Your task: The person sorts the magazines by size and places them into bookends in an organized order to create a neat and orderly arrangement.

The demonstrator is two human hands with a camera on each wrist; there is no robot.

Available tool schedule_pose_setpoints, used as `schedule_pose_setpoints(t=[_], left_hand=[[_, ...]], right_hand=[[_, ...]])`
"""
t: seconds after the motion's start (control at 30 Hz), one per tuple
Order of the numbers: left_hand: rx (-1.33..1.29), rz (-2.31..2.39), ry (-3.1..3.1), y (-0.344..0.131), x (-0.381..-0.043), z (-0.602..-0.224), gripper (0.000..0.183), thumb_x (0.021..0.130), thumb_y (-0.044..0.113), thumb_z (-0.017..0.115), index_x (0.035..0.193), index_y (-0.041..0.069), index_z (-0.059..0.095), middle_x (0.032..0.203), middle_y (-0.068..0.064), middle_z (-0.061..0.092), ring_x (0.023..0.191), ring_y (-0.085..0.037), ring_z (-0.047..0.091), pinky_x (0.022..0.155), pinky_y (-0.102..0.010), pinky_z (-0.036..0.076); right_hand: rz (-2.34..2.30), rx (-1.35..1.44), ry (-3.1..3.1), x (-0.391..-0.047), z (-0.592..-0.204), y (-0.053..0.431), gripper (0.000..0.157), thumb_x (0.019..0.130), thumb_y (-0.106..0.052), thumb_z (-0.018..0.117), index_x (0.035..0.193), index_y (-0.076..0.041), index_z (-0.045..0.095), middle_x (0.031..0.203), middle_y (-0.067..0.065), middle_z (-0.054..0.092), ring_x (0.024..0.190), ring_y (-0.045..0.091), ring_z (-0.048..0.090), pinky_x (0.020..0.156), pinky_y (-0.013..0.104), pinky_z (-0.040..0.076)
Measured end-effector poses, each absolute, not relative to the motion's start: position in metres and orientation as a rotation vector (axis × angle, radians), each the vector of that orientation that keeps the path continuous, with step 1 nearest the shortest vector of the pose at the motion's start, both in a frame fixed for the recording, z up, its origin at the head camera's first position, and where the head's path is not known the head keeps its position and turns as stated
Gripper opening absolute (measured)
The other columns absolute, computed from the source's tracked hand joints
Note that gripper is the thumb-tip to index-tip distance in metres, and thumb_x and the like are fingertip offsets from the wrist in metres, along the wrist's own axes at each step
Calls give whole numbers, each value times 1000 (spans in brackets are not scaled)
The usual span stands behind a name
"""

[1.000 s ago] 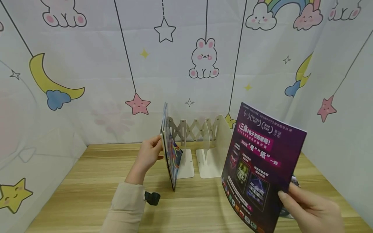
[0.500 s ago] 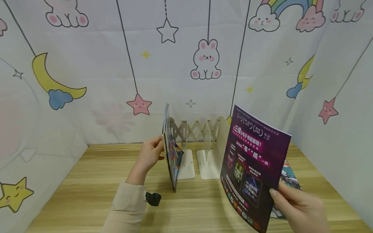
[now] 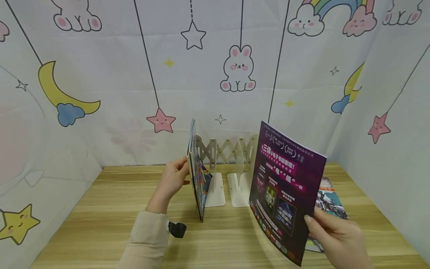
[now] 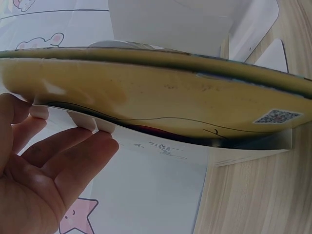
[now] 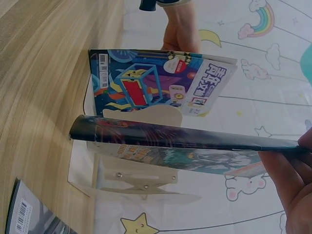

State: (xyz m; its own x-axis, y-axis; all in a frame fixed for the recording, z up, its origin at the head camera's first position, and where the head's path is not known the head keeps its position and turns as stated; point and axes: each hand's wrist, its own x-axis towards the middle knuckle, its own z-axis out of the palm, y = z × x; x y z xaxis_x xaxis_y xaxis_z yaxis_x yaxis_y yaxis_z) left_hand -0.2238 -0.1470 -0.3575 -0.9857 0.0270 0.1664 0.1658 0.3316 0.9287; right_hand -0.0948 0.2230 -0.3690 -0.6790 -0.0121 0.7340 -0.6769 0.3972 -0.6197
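Note:
In the head view, my left hand (image 3: 173,179) pinches the left side of several thin magazines (image 3: 198,183) standing upright at the left of an off-white expandable bookend (image 3: 215,194). Close up, its fingertips touch the pale outer layer of these magazines (image 4: 161,92), which bows away from a yellow cover. My right hand (image 3: 336,235) grips a purple-black magazine (image 3: 285,186) by its lower right edge, thumb on the near cover. That magazine is upright and slightly curved, in front of the bookend's right part. The right wrist view shows it edge-on, apart from the colourful standing magazines (image 5: 141,83).
Another magazine (image 3: 330,203) lies on the wood-grain table (image 3: 117,209) to the right, partly hidden by the held one. A white printed curtain (image 3: 111,93) encloses the back and sides. A black strap piece (image 3: 177,229) sticks out from my left wrist.
My right hand has carried the purple-black magazine leftward toward the bookend, revealing more of the magazine lying on the table. The left hand keeps its place at the standing magazines.

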Motion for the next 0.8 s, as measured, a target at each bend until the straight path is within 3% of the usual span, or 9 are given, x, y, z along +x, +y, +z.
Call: schedule_pose_setpoints(t=[0.33,0.57,0.63,0.7,0.8], left_hand=[[-187,-1737,-2462,-148,-225,-358,46,101,33,44,139,8,47,129,-20,58,112,-34,60,76,-39,59],[-185,-1751,-2455,-148,-225,-358,45,100,34,45,138,9,49,133,-19,55,112,-34,60,76,-39,59],[-184,-1747,-2454,-148,-225,-358,45,100,34,45,138,9,49,131,-19,57,112,-34,61,76,-39,59],[-182,-1746,-2456,-148,-226,-358,46,100,34,45,138,9,49,130,-19,58,112,-34,61,76,-39,59],[-182,-1744,-2460,-148,-226,-357,46,100,34,45,139,9,48,130,-19,58,112,-34,61,77,-39,59]], right_hand=[[1288,608,-1980,-100,-371,217,47,72,27,60,113,4,66,105,-20,67,75,-10,63,48,8,47],[1278,736,-1896,-109,-377,217,53,72,27,59,116,-3,64,105,-20,67,53,-10,51,37,14,35],[1298,759,-1890,-111,-377,216,51,73,28,58,117,2,63,107,-18,67,52,-8,50,37,15,35],[1263,748,-1931,-112,-377,215,49,73,28,58,117,6,62,109,-20,65,54,-9,51,38,14,36],[1206,711,-1991,-113,-375,213,45,73,27,59,115,11,61,115,-22,61,71,-13,60,48,7,45]])
